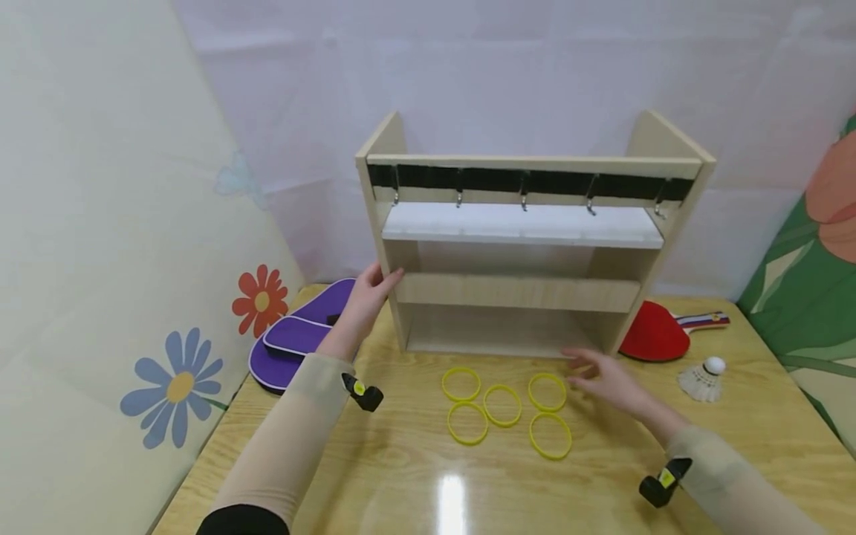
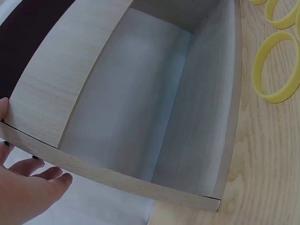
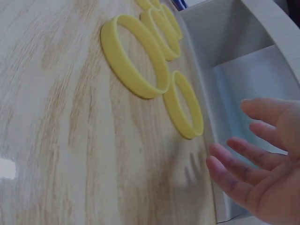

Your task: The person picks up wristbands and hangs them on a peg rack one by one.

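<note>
A wooden shelf rack (image 1: 518,290) stands on the table, with a row of metal hooks (image 1: 524,197) along a black strip on its upper front. My left hand (image 1: 364,305) grips the rack's left side panel, thumb over the front edge and fingers along the outer face; the left wrist view shows these fingers (image 2: 49,174) against the panel. Several yellow rings (image 1: 461,369) lie flat in front of the rack. Beside the rightmost rings, my right hand (image 1: 611,383) hovers with fingers loosely spread, holding nothing, near the rack's lower right front.
Purple paddle cases (image 1: 304,334) lie left of the rack, behind my left forearm. To its right are a red table tennis paddle (image 1: 655,333) and a white shuttlecock (image 1: 702,380). A pale cloth (image 1: 508,67) hangs behind, with flowered panels at both sides.
</note>
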The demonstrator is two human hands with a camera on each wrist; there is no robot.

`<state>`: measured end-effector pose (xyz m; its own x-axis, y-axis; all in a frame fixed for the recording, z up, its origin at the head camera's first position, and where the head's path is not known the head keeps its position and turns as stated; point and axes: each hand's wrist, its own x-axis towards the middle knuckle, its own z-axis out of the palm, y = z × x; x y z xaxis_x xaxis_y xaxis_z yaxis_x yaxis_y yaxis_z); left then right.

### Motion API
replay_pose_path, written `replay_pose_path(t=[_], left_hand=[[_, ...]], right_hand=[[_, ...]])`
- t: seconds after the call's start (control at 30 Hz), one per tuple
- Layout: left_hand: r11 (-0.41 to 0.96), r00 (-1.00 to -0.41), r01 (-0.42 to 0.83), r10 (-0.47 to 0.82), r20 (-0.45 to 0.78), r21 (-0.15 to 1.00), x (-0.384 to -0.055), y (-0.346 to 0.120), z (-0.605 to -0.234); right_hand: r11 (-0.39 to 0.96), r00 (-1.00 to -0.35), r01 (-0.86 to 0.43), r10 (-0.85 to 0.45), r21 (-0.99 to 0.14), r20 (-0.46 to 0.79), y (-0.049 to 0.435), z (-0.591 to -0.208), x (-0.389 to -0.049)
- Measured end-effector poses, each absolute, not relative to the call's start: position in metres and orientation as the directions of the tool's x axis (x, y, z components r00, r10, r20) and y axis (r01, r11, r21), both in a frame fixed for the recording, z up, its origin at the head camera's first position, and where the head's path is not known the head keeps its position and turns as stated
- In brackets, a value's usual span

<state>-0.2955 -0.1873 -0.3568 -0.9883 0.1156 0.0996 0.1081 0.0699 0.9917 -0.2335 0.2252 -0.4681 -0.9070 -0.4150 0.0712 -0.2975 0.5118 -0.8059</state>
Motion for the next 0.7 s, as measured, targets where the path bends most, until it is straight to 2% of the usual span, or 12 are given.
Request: replay_pose_path(t=[0.2, 0.7], left_hand=[[0.084, -0.991, 0.094, 0.106, 0.085, 0.992, -0.307, -0.191, -0.377], [0.049, -0.992, 0.096, 0.081, 0.092, 0.994, -0.309, -0.188, -0.386]], right_hand=[[0.522, -0.916, -0.270, -0.399, -0.809, 0.048, 0.223, -0.480, -0.238], [0.603, -0.926, -0.279, -0.375, -0.748, 0.043, 0.214, -0.491, -0.239]])
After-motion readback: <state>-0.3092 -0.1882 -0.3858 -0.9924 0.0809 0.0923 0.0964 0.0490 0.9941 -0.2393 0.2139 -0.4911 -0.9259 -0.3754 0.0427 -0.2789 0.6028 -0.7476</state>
